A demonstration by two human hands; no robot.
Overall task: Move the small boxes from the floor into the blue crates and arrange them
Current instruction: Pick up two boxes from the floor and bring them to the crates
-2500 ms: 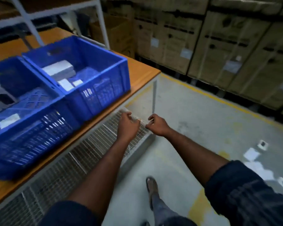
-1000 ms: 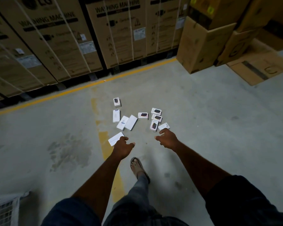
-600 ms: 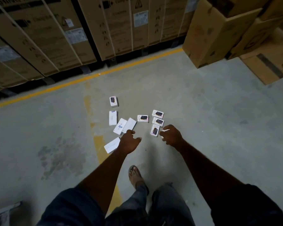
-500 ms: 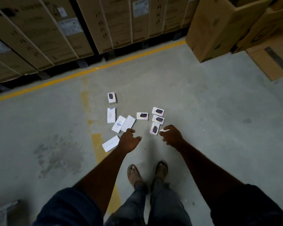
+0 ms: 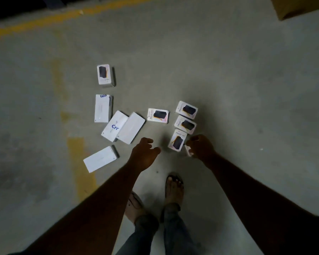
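The concrete floor (image 5: 228, 80) fills the view, with a yellow line (image 5: 44, 21) running across at eleven o'clock and the corner of a cardboard carton (image 5: 302, 6) at one o'clock. No blue crate shows here. The small boxes (image 5: 157, 115) lie loose on the floor. Four long white boxes (image 5: 131, 127) sit at nine to eleven o'clock of the left hand (image 5: 145, 153). Five printed boxes (image 5: 185, 124) lie further round, the nearest printed box (image 5: 178, 142) just beside the right hand (image 5: 201, 148) at its nine o'clock. The left fingers (image 5: 149, 141) hang loosely curled and apart, holding nothing. The right fingers (image 5: 193, 139) curl down over a half-hidden white box (image 5: 188, 152); whether they clamp it I cannot tell. The step in hand looks like the pick-up from the floor. Next, each hand likely needs to drop lower, close on a box, then carry it to a crate.
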